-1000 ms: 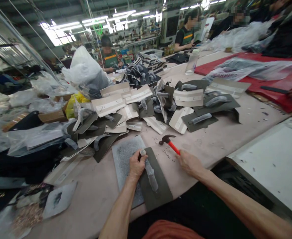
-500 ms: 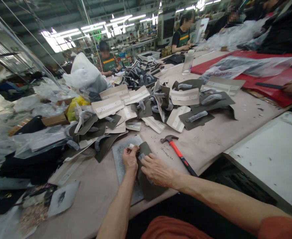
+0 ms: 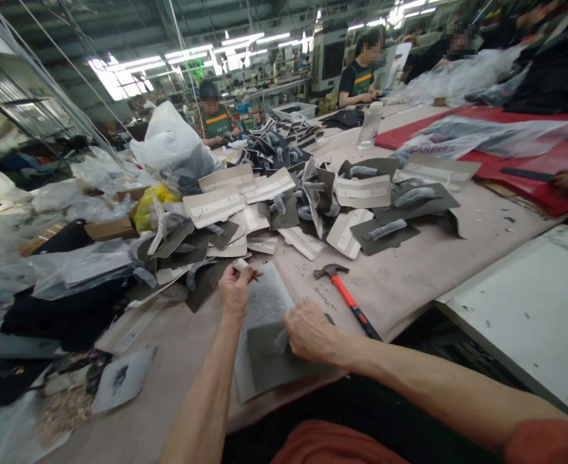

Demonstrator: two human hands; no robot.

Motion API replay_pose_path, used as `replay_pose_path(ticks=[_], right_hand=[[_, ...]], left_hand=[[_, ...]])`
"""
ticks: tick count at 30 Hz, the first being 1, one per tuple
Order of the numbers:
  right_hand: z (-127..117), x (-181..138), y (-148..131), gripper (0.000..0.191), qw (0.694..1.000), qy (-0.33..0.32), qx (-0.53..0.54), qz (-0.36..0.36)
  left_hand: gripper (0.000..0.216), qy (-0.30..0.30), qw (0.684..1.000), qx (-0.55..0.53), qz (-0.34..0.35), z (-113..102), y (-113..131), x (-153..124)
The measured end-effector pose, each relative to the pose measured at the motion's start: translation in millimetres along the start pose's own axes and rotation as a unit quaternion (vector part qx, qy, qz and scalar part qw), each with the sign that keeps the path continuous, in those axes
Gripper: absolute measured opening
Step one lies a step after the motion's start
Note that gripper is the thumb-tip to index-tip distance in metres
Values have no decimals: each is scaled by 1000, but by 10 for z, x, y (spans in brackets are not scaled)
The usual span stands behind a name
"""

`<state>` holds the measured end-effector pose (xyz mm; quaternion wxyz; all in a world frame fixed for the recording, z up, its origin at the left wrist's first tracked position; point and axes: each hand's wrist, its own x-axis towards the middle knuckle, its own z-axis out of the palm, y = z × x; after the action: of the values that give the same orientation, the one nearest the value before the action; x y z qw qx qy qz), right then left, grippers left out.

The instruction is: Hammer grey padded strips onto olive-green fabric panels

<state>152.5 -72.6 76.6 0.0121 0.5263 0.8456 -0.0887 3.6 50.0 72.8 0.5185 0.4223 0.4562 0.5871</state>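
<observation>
Work table: right hand closed on the panel by its wrapped handle, likely for control; panel just below those fingers, over grey slab. Left hand pinches pale cylinder, seemingly keeping it clear. Hammer beyond right fingers, probably parked to free them; panel pile farther.

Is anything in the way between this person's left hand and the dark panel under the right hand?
Nothing visible stands between the left hand and the dark panel; only the flat grey slab lies beneath that gap. The hammer lies off to the right.
</observation>
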Motion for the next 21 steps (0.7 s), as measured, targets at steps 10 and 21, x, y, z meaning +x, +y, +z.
replay_pose_path(ticks=[10,21], right_hand=[[71,92,10,32,934,78,222,270],[480,119,-31,32,883,157,358,260]], left_hand=[[32,-22,995,78,59,-18,-127,-484],[31,-84,993,78,-16,-34,-765,-490]])
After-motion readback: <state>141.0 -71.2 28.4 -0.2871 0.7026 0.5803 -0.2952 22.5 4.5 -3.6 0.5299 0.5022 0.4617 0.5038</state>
